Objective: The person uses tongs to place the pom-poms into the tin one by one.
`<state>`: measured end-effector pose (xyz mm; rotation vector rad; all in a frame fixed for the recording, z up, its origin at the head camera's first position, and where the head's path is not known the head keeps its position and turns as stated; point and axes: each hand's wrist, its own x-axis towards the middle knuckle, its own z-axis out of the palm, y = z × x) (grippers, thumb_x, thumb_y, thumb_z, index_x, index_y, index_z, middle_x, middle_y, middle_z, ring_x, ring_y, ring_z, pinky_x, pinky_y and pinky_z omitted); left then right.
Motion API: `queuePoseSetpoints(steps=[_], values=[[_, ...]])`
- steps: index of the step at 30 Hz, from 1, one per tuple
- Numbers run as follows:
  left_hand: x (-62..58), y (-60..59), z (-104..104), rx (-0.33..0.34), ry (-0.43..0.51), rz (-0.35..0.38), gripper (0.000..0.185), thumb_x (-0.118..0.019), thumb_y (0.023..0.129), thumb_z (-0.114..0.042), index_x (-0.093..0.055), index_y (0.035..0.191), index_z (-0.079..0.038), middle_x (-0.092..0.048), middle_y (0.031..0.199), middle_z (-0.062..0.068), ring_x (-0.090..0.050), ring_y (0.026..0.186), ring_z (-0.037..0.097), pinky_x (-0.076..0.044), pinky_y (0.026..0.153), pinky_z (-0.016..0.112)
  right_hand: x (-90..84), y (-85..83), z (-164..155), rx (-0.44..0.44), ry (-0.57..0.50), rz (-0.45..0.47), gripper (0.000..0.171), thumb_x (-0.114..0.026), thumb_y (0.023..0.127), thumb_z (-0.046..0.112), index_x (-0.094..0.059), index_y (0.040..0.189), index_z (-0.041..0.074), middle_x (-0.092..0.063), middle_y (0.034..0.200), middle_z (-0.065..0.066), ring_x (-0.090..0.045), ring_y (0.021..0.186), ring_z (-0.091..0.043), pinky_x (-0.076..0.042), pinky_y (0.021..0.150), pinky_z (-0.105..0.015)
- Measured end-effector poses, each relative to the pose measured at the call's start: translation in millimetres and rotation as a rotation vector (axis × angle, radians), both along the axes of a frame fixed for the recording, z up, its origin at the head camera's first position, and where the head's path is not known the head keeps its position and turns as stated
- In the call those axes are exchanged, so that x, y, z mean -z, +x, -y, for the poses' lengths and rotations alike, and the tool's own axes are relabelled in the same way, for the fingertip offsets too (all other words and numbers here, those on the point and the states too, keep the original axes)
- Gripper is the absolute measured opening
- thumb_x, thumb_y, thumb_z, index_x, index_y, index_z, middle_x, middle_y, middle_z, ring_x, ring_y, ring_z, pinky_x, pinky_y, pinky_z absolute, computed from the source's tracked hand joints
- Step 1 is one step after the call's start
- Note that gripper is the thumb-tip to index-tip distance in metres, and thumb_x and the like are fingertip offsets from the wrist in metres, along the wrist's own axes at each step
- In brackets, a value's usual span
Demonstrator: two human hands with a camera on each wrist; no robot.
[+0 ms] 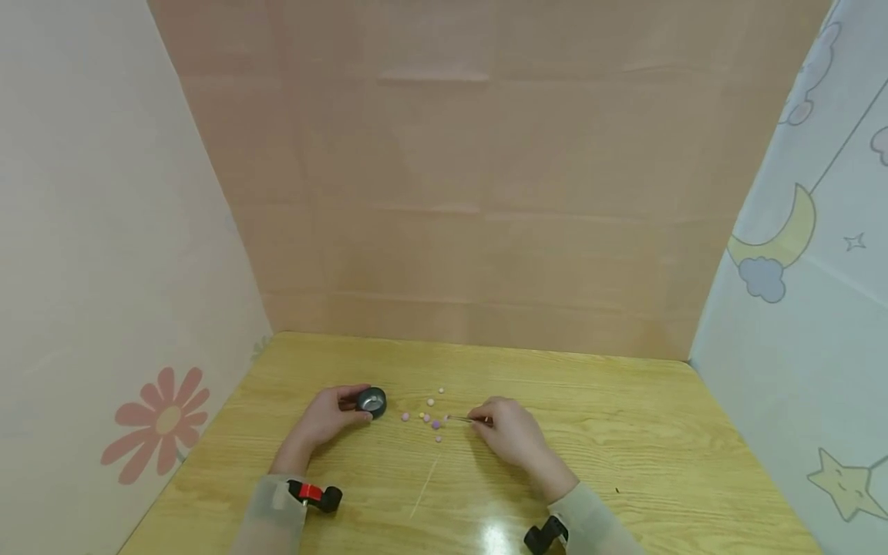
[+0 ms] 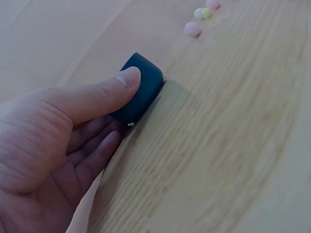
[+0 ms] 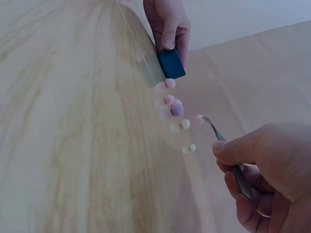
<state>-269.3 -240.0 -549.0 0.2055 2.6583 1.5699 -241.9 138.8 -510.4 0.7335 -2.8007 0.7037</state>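
Right hand (image 1: pixel 509 433) nearest me: fingers clamped on tweezers (image 3: pixel 228 155), long axis pointing left, tips just beside a pink bead (image 3: pixel 198 119). Beads (image 1: pixel 430 416) lie between the hands on the desk (image 1: pixel 624 432). Left hand (image 1: pixel 326 420) pinches the dark cup (image 1: pixel 371 401) beyond.

The table (image 1: pixel 624 432) is yellow-brown wood with a streaky grain, and on it lie small beads (image 1: pixel 430 412) — pale pink, cream-yellow and one purple. The little round container (image 1: pixel 372 401) is dark blue-black with a silvery inside; the tweezers (image 3: pixel 228 155) are grey metal. The left wall shows a pink flower (image 1: pixel 161 420) — the right one a yellow moon (image 1: pixel 787 231), a blue-grey cloud and pale stars.
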Motion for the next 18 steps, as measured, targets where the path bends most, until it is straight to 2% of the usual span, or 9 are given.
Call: queuePoseSetpoints(steps=[18], values=[[-2.2,2.3,-2.5,-0.005,0.022,0.007,0.058,-0.091,0.089,-0.02,-0.07,0.142,-0.01,-0.071,0.135,0.012,-0.07,0.119,0.028,-0.056,0.103,0.047,-1.8,-4.3,-0.8,-0.017,-0.056,0.008,0.009,-0.081,0.097,0.015,-0.086,0.105,0.018,-0.074,0.097,0.008,-0.064,0.079,-0.003,-0.054,0.064,-0.024]])
